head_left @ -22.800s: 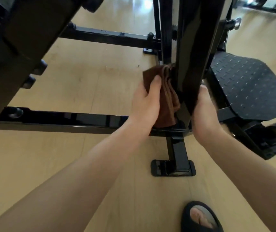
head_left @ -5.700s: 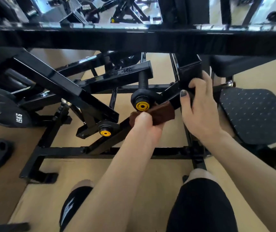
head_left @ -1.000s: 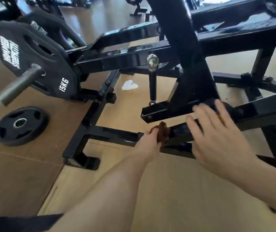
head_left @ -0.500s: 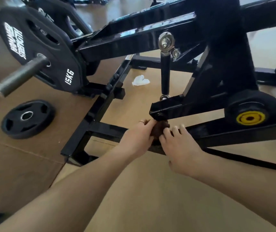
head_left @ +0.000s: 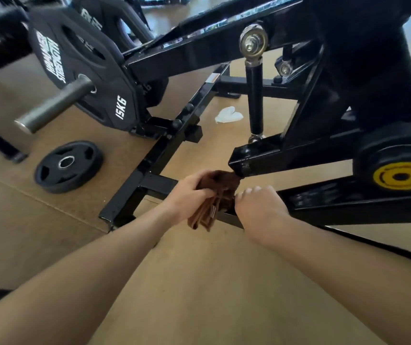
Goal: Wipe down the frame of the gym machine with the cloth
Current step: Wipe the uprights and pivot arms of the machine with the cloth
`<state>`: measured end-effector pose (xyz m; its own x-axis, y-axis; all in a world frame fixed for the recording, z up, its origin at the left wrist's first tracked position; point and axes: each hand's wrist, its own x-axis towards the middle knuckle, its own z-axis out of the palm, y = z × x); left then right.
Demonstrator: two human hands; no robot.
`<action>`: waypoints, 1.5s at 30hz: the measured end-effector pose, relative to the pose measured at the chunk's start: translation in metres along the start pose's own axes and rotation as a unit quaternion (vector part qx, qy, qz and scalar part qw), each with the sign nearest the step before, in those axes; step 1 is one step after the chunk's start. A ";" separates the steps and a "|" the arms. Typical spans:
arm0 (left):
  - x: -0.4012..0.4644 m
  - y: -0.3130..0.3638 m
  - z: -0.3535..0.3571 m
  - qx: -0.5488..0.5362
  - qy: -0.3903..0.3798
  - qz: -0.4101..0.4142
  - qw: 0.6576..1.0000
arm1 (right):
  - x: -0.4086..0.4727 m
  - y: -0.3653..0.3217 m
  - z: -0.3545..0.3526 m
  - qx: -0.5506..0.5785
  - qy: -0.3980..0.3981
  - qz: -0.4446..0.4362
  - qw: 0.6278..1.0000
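At picture centre, brown cloth [head_left: 215,195] gripped by left hand [head_left: 187,195] under frame [head_left: 256,158] bar end; right hand [head_left: 259,207] curled beside cloth, grasp unclear; bare floor [head_left: 199,282] below.

The frame [head_left: 324,200] was glossy black painted metal, catching highlights along its bars, while the cloth [head_left: 218,192] was soft brown fabric in folds. The 15KG plate [head_left: 82,70] looked matt black and rubbery on a dull grey metal sleeve [head_left: 52,105]; the floor [head_left: 199,282] was smooth, wood-toned.
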<state>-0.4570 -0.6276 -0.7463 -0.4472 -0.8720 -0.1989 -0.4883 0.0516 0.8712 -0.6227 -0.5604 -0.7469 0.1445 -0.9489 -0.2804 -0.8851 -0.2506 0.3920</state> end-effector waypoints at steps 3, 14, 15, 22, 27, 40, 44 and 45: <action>-0.006 -0.005 -0.024 0.014 0.055 0.033 0.998 | 0.002 0.000 0.003 0.003 0.020 -0.003 1.000; 0.005 -0.026 0.026 0.272 0.056 0.071 0.958 | 0.012 -0.006 0.013 0.003 0.070 0.005 0.998; 0.005 -0.028 0.028 0.270 0.059 0.070 0.958 | 0.012 -0.007 0.013 0.002 0.071 0.006 0.997; 0.000 -0.048 0.000 0.297 0.014 0.119 0.947 | 0.014 -0.008 0.016 -0.032 0.068 0.004 0.997; 0.015 -0.060 -0.059 0.290 0.140 -0.007 0.947 | 0.016 -0.009 0.018 -0.026 0.064 0.013 0.998; 0.001 -0.053 -0.015 0.312 0.014 0.109 0.944 | 0.014 -0.009 0.022 -0.017 0.110 0.004 0.994; 0.008 -0.061 -0.065 0.303 0.116 -0.028 0.945 | 0.012 -0.009 0.021 -0.041 0.097 -0.009 0.994; 0.007 -0.062 -0.065 0.308 0.135 -0.039 0.941 | 0.014 -0.009 0.020 -0.035 0.096 -0.009 0.995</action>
<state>-0.3815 -0.6687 -0.7728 -0.2249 -0.9727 -0.0575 -0.8912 0.1815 0.4157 -0.6219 -0.5674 -0.7718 0.2483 -0.9614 -0.1182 -0.8493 -0.2748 0.4507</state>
